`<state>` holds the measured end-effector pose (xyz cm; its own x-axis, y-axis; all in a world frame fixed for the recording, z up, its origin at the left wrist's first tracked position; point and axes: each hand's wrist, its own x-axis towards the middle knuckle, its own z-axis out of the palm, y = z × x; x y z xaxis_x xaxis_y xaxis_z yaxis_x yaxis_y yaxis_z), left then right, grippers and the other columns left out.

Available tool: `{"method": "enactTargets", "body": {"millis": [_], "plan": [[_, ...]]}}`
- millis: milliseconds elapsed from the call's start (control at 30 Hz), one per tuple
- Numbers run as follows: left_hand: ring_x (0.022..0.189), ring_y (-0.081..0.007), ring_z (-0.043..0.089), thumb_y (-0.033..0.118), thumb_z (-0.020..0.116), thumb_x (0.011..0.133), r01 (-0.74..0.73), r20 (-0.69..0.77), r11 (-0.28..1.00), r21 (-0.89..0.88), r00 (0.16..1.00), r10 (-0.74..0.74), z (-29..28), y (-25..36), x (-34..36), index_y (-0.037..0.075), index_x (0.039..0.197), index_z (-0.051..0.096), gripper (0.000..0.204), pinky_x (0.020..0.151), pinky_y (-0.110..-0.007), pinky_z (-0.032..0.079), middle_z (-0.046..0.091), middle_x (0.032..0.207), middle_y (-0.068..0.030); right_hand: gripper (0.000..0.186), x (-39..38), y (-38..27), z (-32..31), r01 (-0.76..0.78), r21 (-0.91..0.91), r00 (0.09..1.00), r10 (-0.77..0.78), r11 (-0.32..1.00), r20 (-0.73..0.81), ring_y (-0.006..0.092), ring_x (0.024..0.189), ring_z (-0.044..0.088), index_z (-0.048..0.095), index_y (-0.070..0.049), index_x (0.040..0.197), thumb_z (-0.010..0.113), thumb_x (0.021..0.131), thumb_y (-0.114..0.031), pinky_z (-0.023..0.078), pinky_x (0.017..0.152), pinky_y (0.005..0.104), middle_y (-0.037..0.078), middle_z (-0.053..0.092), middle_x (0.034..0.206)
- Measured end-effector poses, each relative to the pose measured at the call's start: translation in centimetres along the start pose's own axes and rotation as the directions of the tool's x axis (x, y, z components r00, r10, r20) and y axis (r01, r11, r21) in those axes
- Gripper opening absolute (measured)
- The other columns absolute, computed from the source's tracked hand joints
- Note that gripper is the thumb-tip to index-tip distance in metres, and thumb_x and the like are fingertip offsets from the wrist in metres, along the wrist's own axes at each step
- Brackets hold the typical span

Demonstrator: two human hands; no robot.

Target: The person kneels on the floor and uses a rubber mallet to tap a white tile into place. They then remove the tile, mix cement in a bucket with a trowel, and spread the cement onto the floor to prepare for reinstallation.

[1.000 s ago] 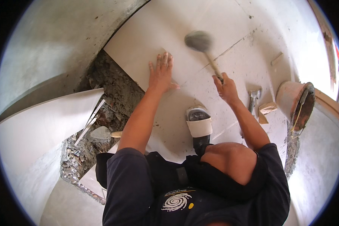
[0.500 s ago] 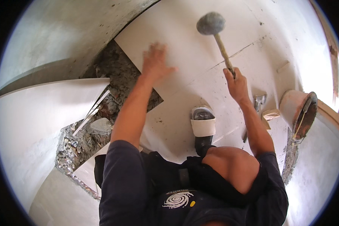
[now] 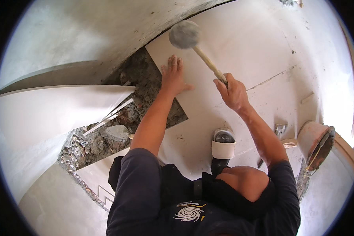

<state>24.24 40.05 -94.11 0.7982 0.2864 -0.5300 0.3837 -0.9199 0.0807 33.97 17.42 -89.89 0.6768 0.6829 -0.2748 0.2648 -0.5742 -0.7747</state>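
Observation:
My right hand (image 3: 233, 93) is closed round the wooden handle of a rubber mallet (image 3: 185, 34). The mallet's grey head hangs over a large off-white floor tile (image 3: 224, 43), close to the wall edge; whether it touches the tile I cannot tell. My left hand (image 3: 174, 78) lies on the same tile with fingers stretched, near the tile's left edge. Beside that edge is a patch of dark, rough mortar (image 3: 139, 74). A trowel (image 3: 118, 132) rests on the mortar left of my left forearm, partly hidden.
A loose large tile (image 3: 59, 108) leans at the left, with thin tile strips (image 3: 108, 118) beside it. On the right lie a hammer (image 3: 280, 129) and a tipped, mortar-stained bucket (image 3: 315, 142). My sandalled foot (image 3: 223, 143) stands on the tiled floor.
The mallet has swung left, toward the wall side of the tile. My left hand has come down onto the tile near its edge. The whole view has shifted slightly.

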Motion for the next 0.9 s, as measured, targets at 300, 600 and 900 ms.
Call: {"method": "enactTargets", "body": {"millis": [300,600,900], "plan": [[0.148,-0.0340,0.006,0.061,0.075,0.069,-0.014,-0.053,1.000,-0.007,0.999,0.014,0.1,0.0,-0.1,-0.001,0.151,0.008,0.122,0.116,-0.059,0.012,0.006,0.159,-0.0211,0.049,3.5,-2.7,0.2,-0.058,-0.068,0.997,0.055,0.996,-0.050,0.0431,0.069,0.063,0.054,-0.001,0.090,0.051,0.095,-0.050,0.049,0.064,0.0495,0.022,0.064,0.069],[0.148,-0.0306,0.011,0.058,0.077,0.068,0.022,-0.033,1.000,-0.002,0.999,-0.022,1.0,1.0,-1.5,-0.001,0.151,0.013,0.120,0.116,-0.056,0.016,0.012,0.159,-0.0174,0.049,5.8,-4.2,4.0,0.081,-0.205,0.996,-0.072,0.975,0.051,0.0400,0.073,0.065,0.056,-0.001,0.088,0.053,0.093,-0.050,0.051,0.068,0.0487,0.021,0.066,0.072],[0.148,-0.0333,0.010,0.055,0.078,0.068,-0.103,0.051,0.994,0.040,0.994,0.101,0.1,-0.5,-2.1,0.002,0.152,0.014,0.118,0.116,-0.058,0.016,0.012,0.158,-0.0191,0.053,1.5,-3.3,0.8,-0.029,-0.079,0.999,0.032,0.996,0.036,0.0407,0.073,0.064,0.056,-0.001,0.086,0.051,0.093,-0.053,0.049,0.067,0.0490,0.022,0.063,0.070]]}}
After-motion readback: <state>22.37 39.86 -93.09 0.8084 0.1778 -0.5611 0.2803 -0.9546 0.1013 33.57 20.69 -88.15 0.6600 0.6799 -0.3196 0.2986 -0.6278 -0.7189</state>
